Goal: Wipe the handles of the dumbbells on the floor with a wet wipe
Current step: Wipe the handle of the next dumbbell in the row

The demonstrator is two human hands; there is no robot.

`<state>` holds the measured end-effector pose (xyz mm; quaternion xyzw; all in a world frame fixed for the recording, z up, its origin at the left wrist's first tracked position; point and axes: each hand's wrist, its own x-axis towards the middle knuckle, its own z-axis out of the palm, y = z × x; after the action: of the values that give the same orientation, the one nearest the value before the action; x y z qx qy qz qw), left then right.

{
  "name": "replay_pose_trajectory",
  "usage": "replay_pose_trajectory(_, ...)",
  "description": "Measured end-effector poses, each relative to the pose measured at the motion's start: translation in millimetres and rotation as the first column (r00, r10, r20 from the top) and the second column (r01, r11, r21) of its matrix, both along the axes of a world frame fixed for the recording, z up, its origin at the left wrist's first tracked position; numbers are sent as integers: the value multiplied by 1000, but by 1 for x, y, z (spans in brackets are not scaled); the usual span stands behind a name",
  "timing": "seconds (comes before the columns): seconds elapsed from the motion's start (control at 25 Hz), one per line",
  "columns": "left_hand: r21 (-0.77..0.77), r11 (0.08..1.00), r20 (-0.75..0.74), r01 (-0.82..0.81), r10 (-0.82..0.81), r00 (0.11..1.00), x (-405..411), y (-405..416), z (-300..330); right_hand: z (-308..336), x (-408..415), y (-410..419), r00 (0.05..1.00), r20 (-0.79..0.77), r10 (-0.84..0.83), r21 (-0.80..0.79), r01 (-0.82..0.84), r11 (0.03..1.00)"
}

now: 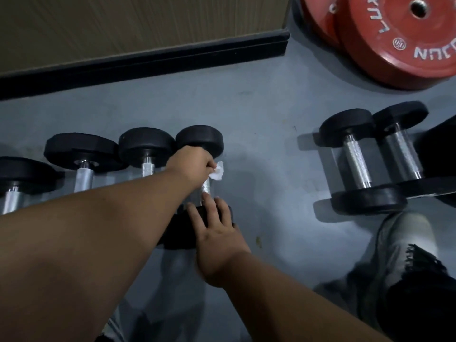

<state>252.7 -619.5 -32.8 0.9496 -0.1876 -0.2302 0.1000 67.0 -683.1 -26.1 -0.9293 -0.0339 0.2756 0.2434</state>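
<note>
Left hand [195,160] rubs wet wipe [218,172] on dumbbell handle [206,187]; right hand [217,233] steadies its plate.

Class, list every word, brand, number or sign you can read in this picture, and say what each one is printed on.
"LUX": white letters on the front red weight plate, cut off by the picture's top edge.
Further white letters and a round logo lower on that plate: not readable with certainty.
White marks on the rear red plate: mostly hidden, unreadable.
Dumbbells: no visible text.

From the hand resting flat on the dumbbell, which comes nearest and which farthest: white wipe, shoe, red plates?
Measured from the right hand:
1. White wipe, just above it, held on the handle.
2. Shoe, off to the right.
3. Red plates, top right corner.
</note>
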Motion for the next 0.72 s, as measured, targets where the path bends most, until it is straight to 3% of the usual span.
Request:
replay_pose_trajectory(0.24,40,999,18,15,-16,1000,-36,4,10,9,3,-7,1000,-19,18,21,-18,1000)
replay_pose_trajectory(0.44,-91,993,109,-68,78,991,-61,13,50,36,-4,-27,997,-64,40,-15,-41,999)
replay_pose_trajectory(0.72,-181,983,196,21,15,980,-125,-24,127,100,-43,-101,1000,2,3,-167,-3,986)
